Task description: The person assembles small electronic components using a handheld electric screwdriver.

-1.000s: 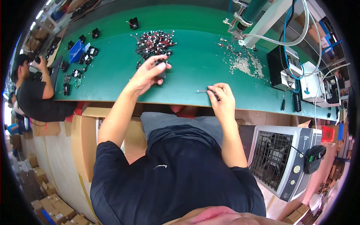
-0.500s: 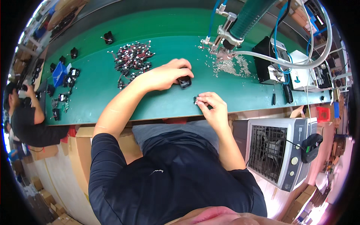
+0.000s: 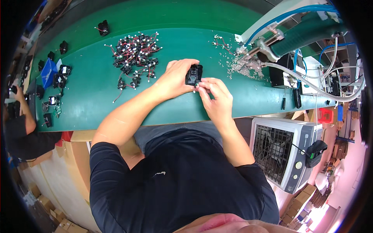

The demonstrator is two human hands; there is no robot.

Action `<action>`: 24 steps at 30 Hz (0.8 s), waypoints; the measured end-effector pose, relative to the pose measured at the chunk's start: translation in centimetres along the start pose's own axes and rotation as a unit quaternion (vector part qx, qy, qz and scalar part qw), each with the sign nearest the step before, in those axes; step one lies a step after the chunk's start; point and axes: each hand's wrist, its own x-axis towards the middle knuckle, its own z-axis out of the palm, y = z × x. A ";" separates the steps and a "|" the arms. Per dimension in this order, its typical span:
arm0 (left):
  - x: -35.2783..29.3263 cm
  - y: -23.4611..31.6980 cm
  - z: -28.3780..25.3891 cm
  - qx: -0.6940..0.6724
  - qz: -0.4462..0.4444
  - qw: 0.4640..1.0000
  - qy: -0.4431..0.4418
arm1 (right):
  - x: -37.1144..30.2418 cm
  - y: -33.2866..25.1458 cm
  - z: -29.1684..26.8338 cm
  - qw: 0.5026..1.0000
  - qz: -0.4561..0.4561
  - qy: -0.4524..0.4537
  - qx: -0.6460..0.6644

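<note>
A black plastic housing [image 3: 194, 74] rests on the green bench with its hollow inner side facing up. My left hand [image 3: 176, 79] is closed round its left edge. Close against the housing's lower right corner, my right hand [image 3: 216, 94] pinches a small dark part with a white end [image 3: 196, 88], mostly covered by the fingertips. A heap of small black parts with red wires and white plugs [image 3: 136, 54] lies to the left of my hands.
A pneumatic screwdriver [image 3: 268, 50] with hoses hangs at the right above scattered small screws [image 3: 248, 70]. A black-and-white machine [image 3: 281, 73] stands beyond. More black housings and a blue bin [image 3: 48, 73] sit far left, near another person. An air cooler [image 3: 274, 151] stands below the bench.
My right hand has moved up and left to the housing with the small part. The housing now lies turned upright in my left hand. The screwdriver has swung to the right.
</note>
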 end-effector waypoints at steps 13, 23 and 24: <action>-0.3 0.1 0.1 0.007 0.081 0.997 -0.001 | 1.2 -0.3 0.6 0.986 -0.038 -0.053 -0.156; 0.2 0.1 -0.3 0.027 0.069 0.997 -0.007 | 1.8 -1.4 -0.6 0.980 -0.001 -0.122 -0.154; 0.2 0.0 -0.2 0.022 0.080 0.997 0.000 | 1.7 -1.3 -0.7 0.981 0.027 -0.131 -0.138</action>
